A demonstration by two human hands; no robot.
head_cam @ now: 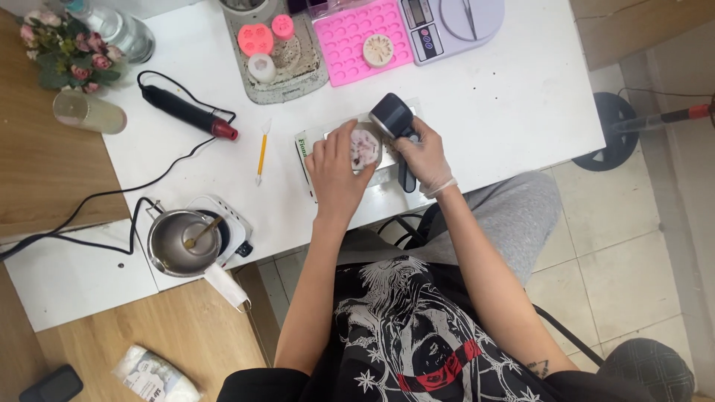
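Left hand (337, 165) pressed round mould (365, 147) flat on table (521, 89) edge, fingers curled over it. Right hand (423, 155) gripped black gun (395, 123) closed. Risk: nozzle close to fingers, burn; mould could slide off.

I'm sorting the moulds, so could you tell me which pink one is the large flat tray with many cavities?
The pink tray beside the scale; a round cream piece sits on it. The two other pink moulds are small and round.
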